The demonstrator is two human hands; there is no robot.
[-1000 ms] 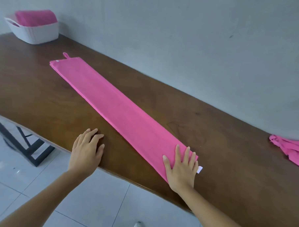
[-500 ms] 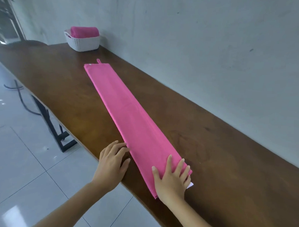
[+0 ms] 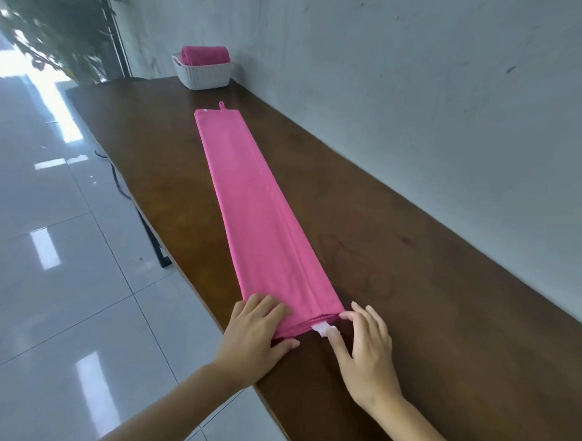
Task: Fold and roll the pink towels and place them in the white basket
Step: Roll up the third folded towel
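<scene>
**Both grips brought to the towel's near end**

The left grip (image 3: 256, 332), laid on bare tabletop (image 3: 413, 292) a second ago, is now spread flat over the near left corner of the towel (image 3: 260, 212), thumb at its edge; nothing is clasped. The right grip (image 3: 364, 343), earlier pressed on top, has been drawn to the right corner, fingers loose and touching beside the white label (image 3: 323, 329). The folded strip is stretched along the tabletop toward the basket (image 3: 204, 75), where one roll (image 3: 205, 55) is already kept. Rolling is judged next.

L hand (image 3: 254, 335), R hand (image 3: 367, 353): seemingly bare
</scene>
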